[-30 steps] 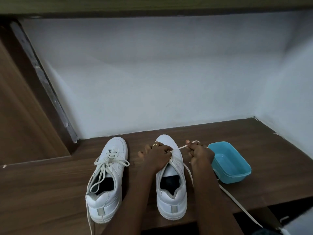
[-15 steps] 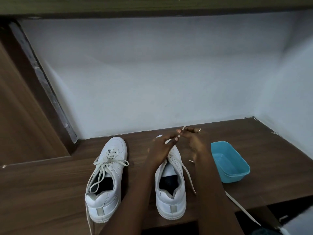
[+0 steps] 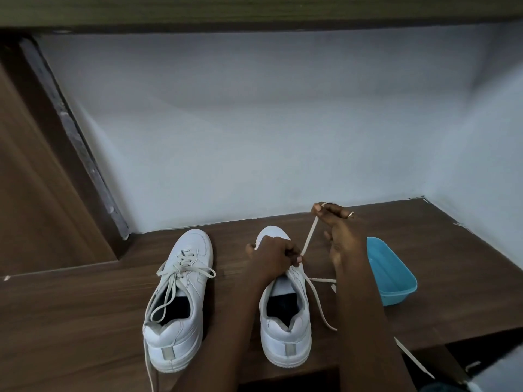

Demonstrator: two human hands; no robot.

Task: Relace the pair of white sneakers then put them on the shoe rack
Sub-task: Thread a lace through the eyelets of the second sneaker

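The right hand (image 3: pixel 338 227) pinches the white lace (image 3: pixel 310 236) between thumb and fingertips, raised beyond the toe of the half-laced sneaker (image 3: pixel 285 332). From that pinch the lace runs taut down to the left hand (image 3: pixel 276 257), whose curled fingers grip the sneaker over its eyelets. The laced sneaker (image 3: pixel 181 295) stands left of that hand and a blue tub (image 3: pixel 393 275) just right of the right wrist, all on the wooden shelf (image 3: pixel 70 321)

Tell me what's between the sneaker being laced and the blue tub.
In the head view, the right hand and forearm stand between sneaker and tub, fingers pinching the lace stretched up from the sneaker.
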